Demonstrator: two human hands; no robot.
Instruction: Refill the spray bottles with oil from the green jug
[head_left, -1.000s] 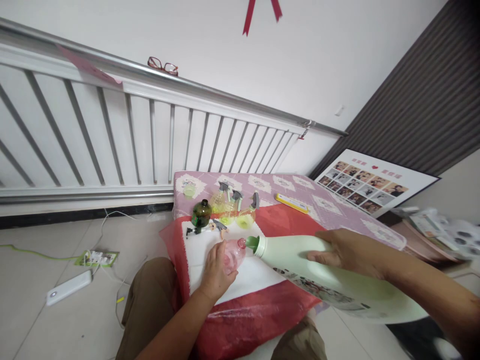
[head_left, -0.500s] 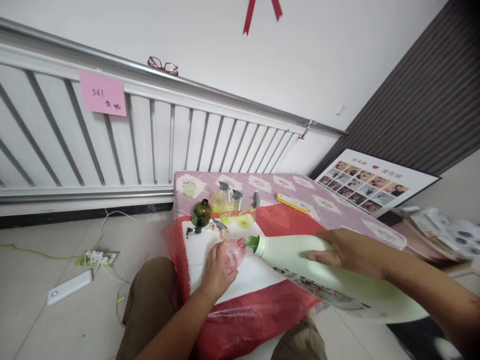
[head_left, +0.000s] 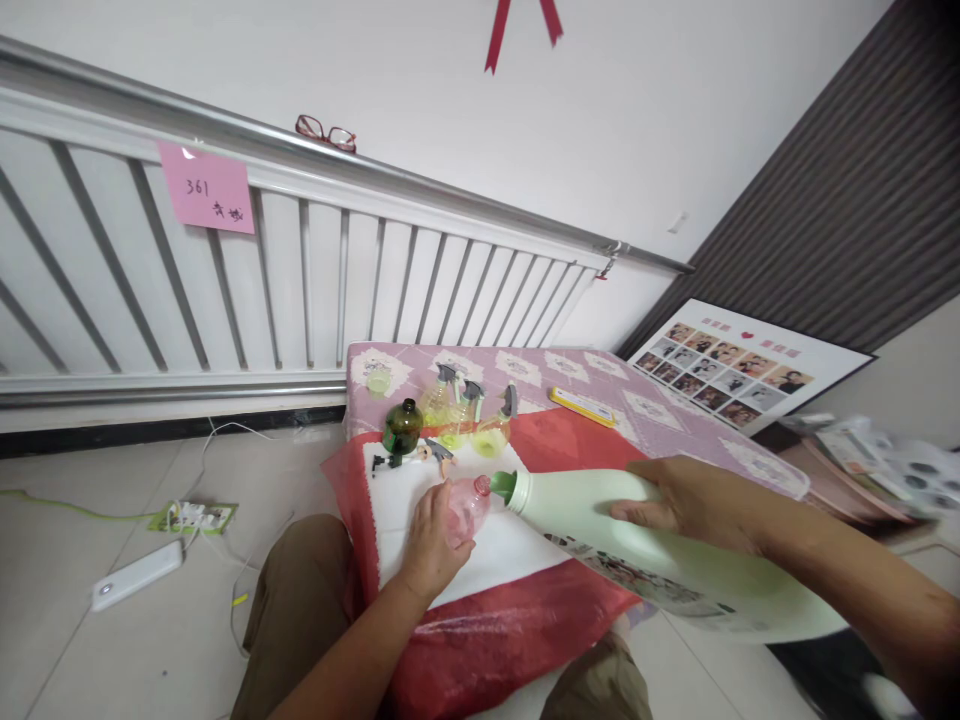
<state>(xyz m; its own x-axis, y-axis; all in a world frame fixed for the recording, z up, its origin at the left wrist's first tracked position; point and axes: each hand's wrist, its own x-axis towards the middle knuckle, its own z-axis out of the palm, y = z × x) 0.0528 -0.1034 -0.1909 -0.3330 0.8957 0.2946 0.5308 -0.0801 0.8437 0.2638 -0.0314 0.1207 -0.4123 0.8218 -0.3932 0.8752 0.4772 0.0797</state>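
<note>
My left hand [head_left: 433, 540] is wrapped round a small clear pink bottle [head_left: 466, 512], whose open neck tilts to the right. With my right hand [head_left: 686, 505] I grip a large pale green jug [head_left: 585, 500] lying nearly on its side. The jug's green spout [head_left: 504, 487] is close beside the pink bottle's mouth; whether they touch, or any liquid flows, I cannot tell. Behind my left hand a spray trigger head [head_left: 439, 455] and a black pump head [head_left: 386, 462] lie on a white cloth [head_left: 517, 550]. A dark green bottle [head_left: 403, 428] stands just past them.
Several clear spray bottles [head_left: 491, 440] with yellowish contents stand at the back of the cloth. A yellow-edged box [head_left: 581, 406] lies on the red sheet [head_left: 592, 445]. Behind runs a white radiator [head_left: 322, 280]. A power strip [head_left: 193, 516] and white power bank [head_left: 137, 576] are on the floor.
Both hands keep their grips and the jug's spout stays at the pink bottle's mouth. The view and the jug have shifted only very slightly.
</note>
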